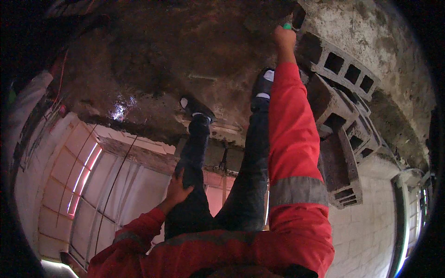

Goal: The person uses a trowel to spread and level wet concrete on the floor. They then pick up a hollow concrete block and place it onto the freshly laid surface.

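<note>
My right arm reaches far forward in a red sleeve with a grey band. At its end my right hand (285, 37) is closed around the green handle of a trowel (298, 17), whose dark blade shows only in part above the fist. Wet-looking dark ground lies left of that hand, and a hollow concrete block (345, 65) is just to its right. My left hand (177, 189) lies on my left thigh, thumb stretched out and apart from the fingers, holding nothing I can see.
Several grey hollow blocks (340, 160) are heaped along my right side, close to my right arm. A rough pale concrete surface (371, 28) lies beyond them. My dark shoes (197, 107) stand apart on the ground. Pale panels (139, 185) and a thin dark cable are at lower left.
</note>
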The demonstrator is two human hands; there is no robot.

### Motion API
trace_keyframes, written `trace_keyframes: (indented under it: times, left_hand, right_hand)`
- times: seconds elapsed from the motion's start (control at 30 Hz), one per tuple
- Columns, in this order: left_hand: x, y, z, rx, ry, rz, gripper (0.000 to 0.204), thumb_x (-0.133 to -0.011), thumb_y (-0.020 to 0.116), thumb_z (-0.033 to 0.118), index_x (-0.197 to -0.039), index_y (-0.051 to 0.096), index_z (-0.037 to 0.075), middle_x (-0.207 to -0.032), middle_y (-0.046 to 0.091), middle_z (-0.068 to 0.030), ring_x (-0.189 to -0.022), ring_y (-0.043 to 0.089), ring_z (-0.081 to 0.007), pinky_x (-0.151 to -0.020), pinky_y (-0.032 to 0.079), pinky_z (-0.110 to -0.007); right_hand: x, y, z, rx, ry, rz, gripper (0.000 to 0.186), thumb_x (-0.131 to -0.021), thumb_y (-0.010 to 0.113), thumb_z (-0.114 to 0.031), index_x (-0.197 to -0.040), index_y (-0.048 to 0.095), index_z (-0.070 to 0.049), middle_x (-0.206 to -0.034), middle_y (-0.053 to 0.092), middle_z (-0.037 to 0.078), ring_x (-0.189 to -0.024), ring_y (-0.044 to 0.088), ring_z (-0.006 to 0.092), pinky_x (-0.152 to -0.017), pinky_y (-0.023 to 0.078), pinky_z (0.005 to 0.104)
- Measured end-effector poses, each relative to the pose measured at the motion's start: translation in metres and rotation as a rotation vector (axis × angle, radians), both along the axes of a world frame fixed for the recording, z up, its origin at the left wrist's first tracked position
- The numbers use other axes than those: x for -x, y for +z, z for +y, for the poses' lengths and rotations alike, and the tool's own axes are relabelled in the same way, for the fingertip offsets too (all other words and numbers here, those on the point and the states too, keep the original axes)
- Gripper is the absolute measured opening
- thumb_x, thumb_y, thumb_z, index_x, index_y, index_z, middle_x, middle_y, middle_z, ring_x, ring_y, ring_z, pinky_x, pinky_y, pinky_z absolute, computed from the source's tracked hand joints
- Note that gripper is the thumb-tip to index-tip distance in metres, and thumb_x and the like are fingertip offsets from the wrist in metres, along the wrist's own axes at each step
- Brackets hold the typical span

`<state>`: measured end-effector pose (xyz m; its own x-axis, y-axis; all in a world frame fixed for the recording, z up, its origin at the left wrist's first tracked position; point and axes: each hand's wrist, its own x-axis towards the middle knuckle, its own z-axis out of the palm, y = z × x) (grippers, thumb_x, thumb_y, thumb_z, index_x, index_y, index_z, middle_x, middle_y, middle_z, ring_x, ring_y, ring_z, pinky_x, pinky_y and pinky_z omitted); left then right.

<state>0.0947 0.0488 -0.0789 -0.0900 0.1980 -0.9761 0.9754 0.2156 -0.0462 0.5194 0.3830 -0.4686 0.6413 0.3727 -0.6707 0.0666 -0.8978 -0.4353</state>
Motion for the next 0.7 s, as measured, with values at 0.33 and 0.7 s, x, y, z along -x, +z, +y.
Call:
trace_keyframes:
  times: [0.33, 0.7]
  left_hand:
    - [-0.003, -0.008, 0.002, -0.044, 0.030, -0.055, 0.096, -0.071, 0.073, 0.033, -0.145, 0.016, 0.012, -0.134, 0.032, -0.0310, -0.123, 0.035, -0.0476, -0.101, 0.035, -0.049]
    - [-0.014, -0.017, -0.003, 0.046, 0.150, -0.024, 0.101, -0.070, 0.072, 0.035, -0.146, 0.011, 0.010, -0.133, 0.031, -0.0327, -0.122, 0.034, -0.0477, -0.101, 0.032, -0.050]
  right_hand:
    - [-0.006, -0.024, -0.082, 0.079, -0.070, -0.111, 0.048, -0.078, 0.057, -0.037, -0.098, 0.061, 0.006, -0.098, 0.063, 0.026, -0.097, 0.059, 0.0413, -0.082, 0.045, 0.0452]
    - [0.004, -0.170, -0.099, -0.045, 0.126, 0.020, 0.034, -0.081, 0.059, -0.029, -0.089, 0.063, 0.004, -0.071, 0.061, 0.012, -0.071, 0.060, 0.0239, -0.063, 0.048, 0.0374]
